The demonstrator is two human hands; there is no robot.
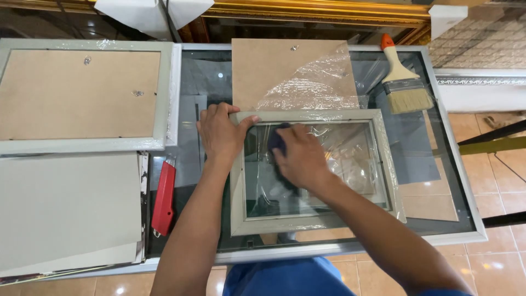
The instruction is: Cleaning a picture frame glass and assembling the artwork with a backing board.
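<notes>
A grey picture frame (pixel 307 223) lies face down on the glass table, its glass pane partly under loose clear plastic film (pixel 350 153). My left hand (pixel 219 131) presses flat on the frame's upper left corner. My right hand (pixel 300 156) is closed on a dark blue cloth (pixel 275 141) and rests on the pane inside the frame.
A brown backing board (pixel 268 71) lies behind the frame, a paint brush (pixel 402 77) at the back right. A second, larger frame (pixel 82 93) lies face down at the left, above grey sheets (pixel 66 208). A red utility knife (pixel 164 197) sits beside them. The table edge (pixel 350 248) is near me.
</notes>
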